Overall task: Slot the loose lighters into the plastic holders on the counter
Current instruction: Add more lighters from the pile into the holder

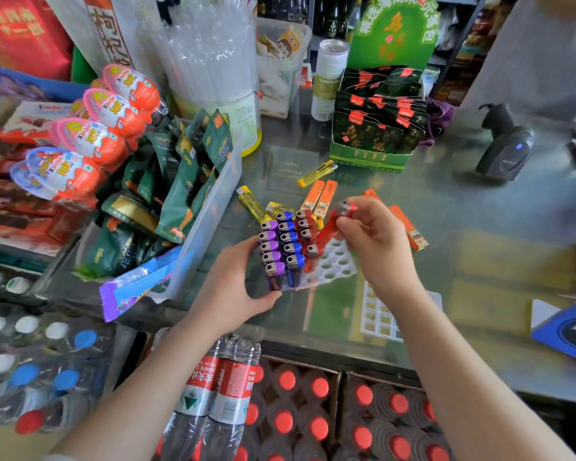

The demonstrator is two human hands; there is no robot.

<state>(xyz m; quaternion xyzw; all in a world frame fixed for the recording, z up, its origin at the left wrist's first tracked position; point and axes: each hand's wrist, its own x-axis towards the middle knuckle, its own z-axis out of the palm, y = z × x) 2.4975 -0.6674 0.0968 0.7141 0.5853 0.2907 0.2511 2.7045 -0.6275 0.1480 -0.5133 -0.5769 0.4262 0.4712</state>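
A clear plastic holder (338,266) with round holes sits on the glass counter, holding rows of purple, blue and red lighters (285,247). My left hand (236,284) grips the holder's near left corner. My right hand (376,237) pinches a red lighter (330,227), tilted, with its base over the red row. Loose yellow lighters (316,173) and orange lighters (320,197) lie on the counter behind the holder. A second, white holder (378,314) lies empty under my right forearm.
A clear bin of green snack packs (180,201) stands left of the holder, with chocolate eggs (90,138) beyond it. A green display box (376,128) and a barcode scanner (506,151) stand at the back. Bottled drinks (220,387) fill crates below the counter edge.
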